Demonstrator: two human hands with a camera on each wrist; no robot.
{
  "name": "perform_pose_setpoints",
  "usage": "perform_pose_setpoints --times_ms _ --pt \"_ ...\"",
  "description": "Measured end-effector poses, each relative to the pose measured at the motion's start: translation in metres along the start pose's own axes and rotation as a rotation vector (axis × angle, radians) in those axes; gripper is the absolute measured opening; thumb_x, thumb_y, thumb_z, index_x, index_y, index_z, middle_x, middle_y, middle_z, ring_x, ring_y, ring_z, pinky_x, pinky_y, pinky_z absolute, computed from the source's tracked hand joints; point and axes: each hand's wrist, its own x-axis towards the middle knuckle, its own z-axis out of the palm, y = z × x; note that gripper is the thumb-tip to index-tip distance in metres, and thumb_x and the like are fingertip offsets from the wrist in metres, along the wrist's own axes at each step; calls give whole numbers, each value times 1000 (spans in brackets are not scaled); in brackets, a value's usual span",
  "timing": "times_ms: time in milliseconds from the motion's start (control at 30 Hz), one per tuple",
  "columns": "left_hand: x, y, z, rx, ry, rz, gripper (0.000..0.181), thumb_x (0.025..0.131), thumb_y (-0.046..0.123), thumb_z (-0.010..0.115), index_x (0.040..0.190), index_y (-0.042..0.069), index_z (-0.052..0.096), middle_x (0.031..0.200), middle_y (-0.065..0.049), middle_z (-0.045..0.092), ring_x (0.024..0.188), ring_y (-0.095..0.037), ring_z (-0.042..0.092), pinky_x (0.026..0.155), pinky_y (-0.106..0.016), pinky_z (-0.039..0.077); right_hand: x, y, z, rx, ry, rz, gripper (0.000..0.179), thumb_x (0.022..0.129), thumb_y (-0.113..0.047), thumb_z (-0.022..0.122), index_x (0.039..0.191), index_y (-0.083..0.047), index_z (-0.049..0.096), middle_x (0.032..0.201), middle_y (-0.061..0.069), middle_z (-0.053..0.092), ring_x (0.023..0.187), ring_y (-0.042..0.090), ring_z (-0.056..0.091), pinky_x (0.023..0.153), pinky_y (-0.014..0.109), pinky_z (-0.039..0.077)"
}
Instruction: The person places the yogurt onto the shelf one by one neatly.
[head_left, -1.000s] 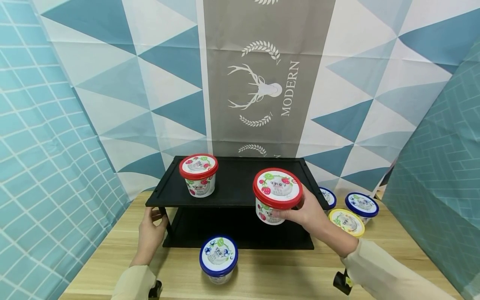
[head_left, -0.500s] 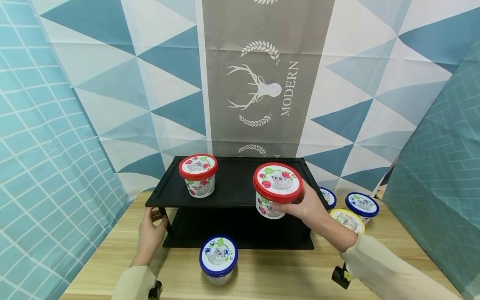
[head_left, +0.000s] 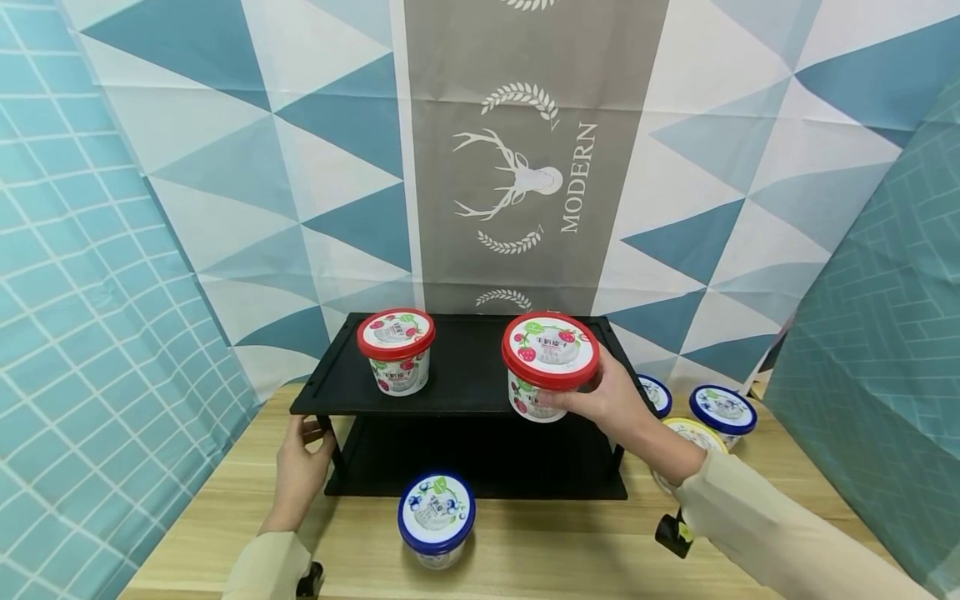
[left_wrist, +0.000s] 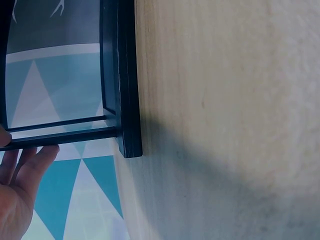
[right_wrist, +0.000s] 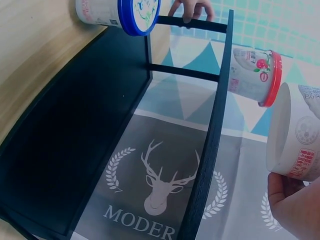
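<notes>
A two-tier black shelf (head_left: 471, 367) stands on the wooden table. My left hand (head_left: 296, 479) grips its front left post (left_wrist: 75, 137), thumb on one side and fingers on the other. My right hand (head_left: 617, 408) holds a red-lidded tub (head_left: 551, 354) with raspberry pictures, nearly upright, at the front edge of the upper tier. In the right wrist view the tub's base shows beyond that tier's edge. A second red-lidded tub (head_left: 397, 354) sits on the upper tier's left part. In front of the lower tier stands a blue-lidded tub (head_left: 437, 517) on the table.
Right of the shelf, two blue-lidded tubs (head_left: 723, 408) and a yellow-lidded tub (head_left: 693, 433) stand on the table (head_left: 795, 500), the yellow one partly behind my right forearm. A patterned cloth (head_left: 510, 250) hangs close behind the shelf.
My right hand has lifted the red-lidded tub higher and slightly left, so it now overlaps more of the upper tier. My left hand and the shelf stay put.
</notes>
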Motion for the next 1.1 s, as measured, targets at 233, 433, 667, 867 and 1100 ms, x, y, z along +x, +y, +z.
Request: perform_pose_setpoints --times_ms 233,433,667,867,1100 --pt "0 -1 1 -6 4 13 43 91 4 52 133 9 39 112 -27 55 106 -47 56 73 -48 50 7 0 1 -4 -15 -24 69 78 -18 73 135 -6 35 129 15 51 114 29 52 89 42 51" --pt "2 0 2 -5 15 21 45 90 2 53 133 11 40 111 -26 56 105 -46 58 72 -47 51 14 0 1 -21 -3 -19 68 78 -16 72 135 -6 35 129 15 50 114 30 51 90 42 51" --pt "2 1 1 -5 4 6 44 91 4 52 133 11 39 112 -26 55 107 -45 56 74 -48 50 19 0 1 -39 5 -9 68 79 -15 71 136 -6 35 131 15 49 117 31 49 91 45 50" --pt "2 -1 0 4 4 6 45 91 4 53 133 11 39 112 -26 55 107 -45 57 74 -48 50 24 3 4 -20 -3 -2 68 80 -14 71 136 -6 34 132 15 48 118 30 49 92 45 49" --pt "2 -2 1 -3 9 2 44 90 2 53 132 9 40 111 -26 56 106 -46 57 75 -48 51 27 5 8 -22 6 28 68 79 -15 71 136 -7 34 133 15 48 119 32 49 94 46 47"
